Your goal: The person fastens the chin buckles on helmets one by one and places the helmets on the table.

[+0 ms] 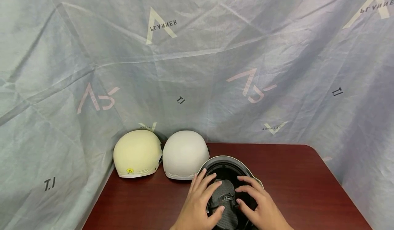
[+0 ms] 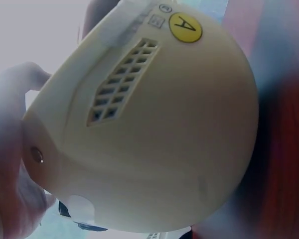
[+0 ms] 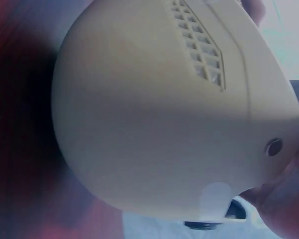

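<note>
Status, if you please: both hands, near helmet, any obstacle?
Left hand, right hand: fingers spread over the near helmet. Helmet upside down, opening upward. Cream helmet, white helmet: farther back, not blocking.

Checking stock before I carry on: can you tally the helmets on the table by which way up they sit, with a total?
Dome up: 2 (pale yellow helmet, whitish helmet)
Open side up: 1 (upturned helmet at the hands)
Total: 3

Head cam looks fwd/down; wrist cams, v. close, face opp. sides of same helmet (image 2: 174, 114)
</note>
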